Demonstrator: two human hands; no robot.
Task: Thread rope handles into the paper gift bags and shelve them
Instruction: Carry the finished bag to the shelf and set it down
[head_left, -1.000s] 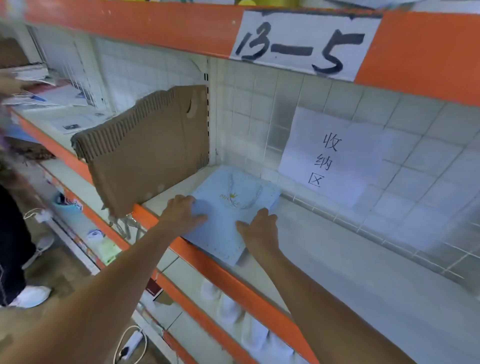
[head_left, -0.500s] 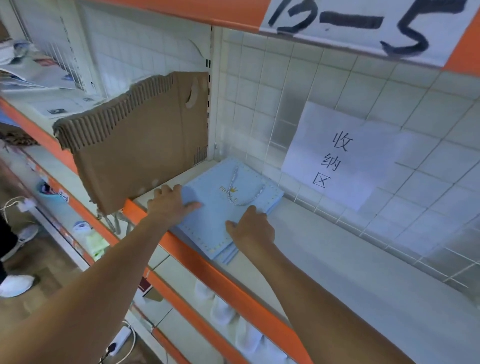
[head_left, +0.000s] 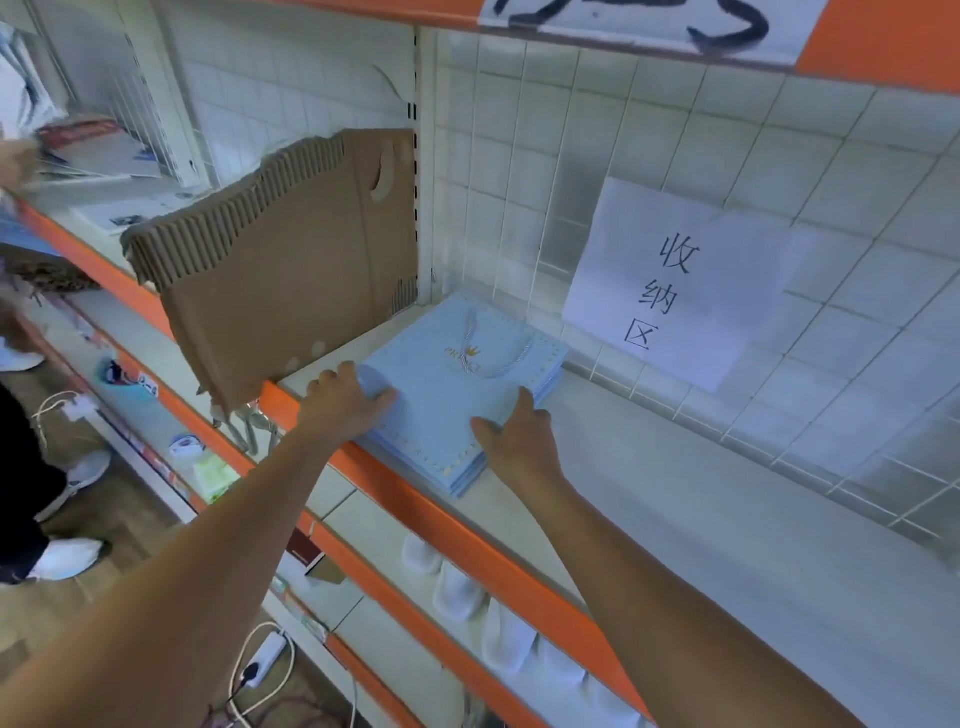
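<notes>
Both hands have pushed the stack of light-blue gift bags further back on the shelf since a second ago; it now sits near the wire-grid back wall, beside the cardboard divider.

Head view: left hand rests on the stack's left edge, fingers fairly straight, not gripping. Right hand presses against the stack's right front edge, fingers extended, holding nothing. Top bag lies flat with its rope handle threaded in and lying on its face. Paper sign with Chinese characters hangs on the grid just right of the stack. White slippers on the shelf below. Power strip on the floor.
</notes>
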